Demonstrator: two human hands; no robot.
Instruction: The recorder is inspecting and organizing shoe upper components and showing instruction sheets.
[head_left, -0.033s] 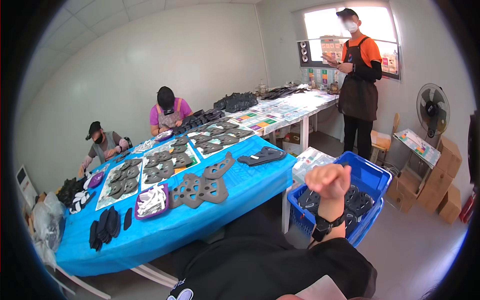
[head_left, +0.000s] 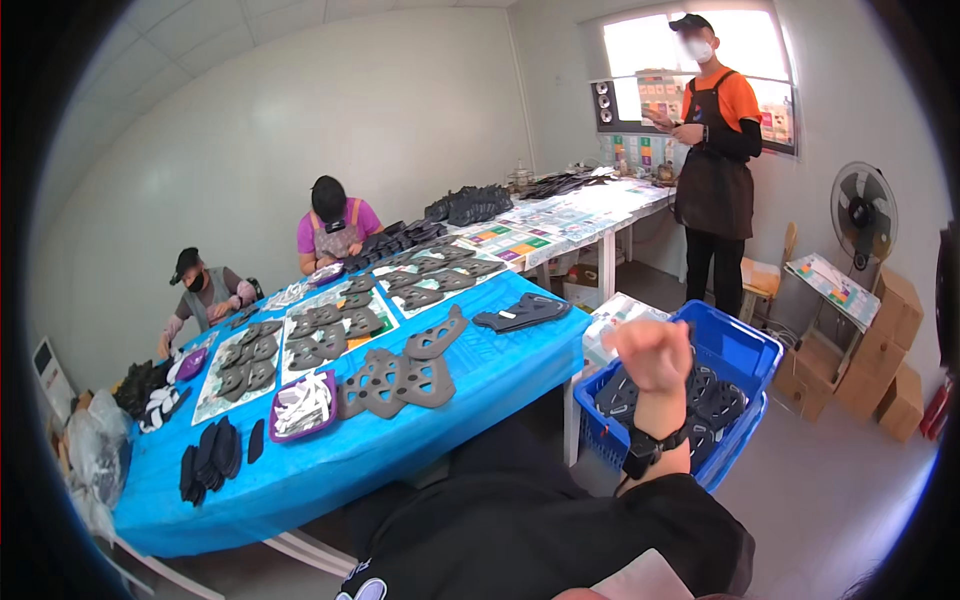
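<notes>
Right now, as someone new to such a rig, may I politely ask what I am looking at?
There is no robot: this is a bare-handed person, seen through the left of two fisheye cameras on their own head, so straight edges bend.

The right hand, above a black wristband, has curled fingers; I see nothing held, though its inside is hidden. In view, it overlaps an open blue plastic crate of dark shaped pieces. The left hand is not visible.

The bright blue sheet-covered table bears grey cut-out pieces, a purple basket of thin white strips and dark oblong pieces. Other people are nearby, one standing in a dark apron.
</notes>
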